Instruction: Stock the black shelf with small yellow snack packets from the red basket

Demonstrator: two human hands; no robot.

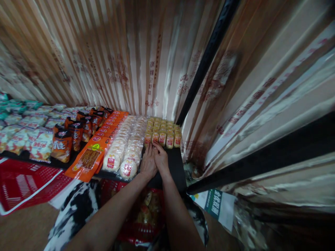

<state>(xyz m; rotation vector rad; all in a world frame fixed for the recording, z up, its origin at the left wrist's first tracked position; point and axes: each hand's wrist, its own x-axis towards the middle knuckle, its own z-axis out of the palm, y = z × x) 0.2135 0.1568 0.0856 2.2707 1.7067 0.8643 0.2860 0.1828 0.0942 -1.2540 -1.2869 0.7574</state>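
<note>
My left hand (149, 163) lies on the black shelf (176, 167), its fingers stretched forward to the front row of small yellow wrapped cakes (162, 138). Close against it, my right hand (161, 157) also has its fingers stretched out, with fingertips touching one cake of that row. Neither hand appears to hold anything. The cakes stand in tidy columns at the right end of the shelf. Just left of my hands are two rows of round white wrapped biscuits (128, 168).
Orange stick-snack bags (90, 157), brown-orange snack bags (62, 143) and white packets (40, 143) fill the shelf leftward. Below are a red basket (23, 181) and another holding yellow packets (148, 209). A black post (204, 69) rises before the printed curtain (141, 52).
</note>
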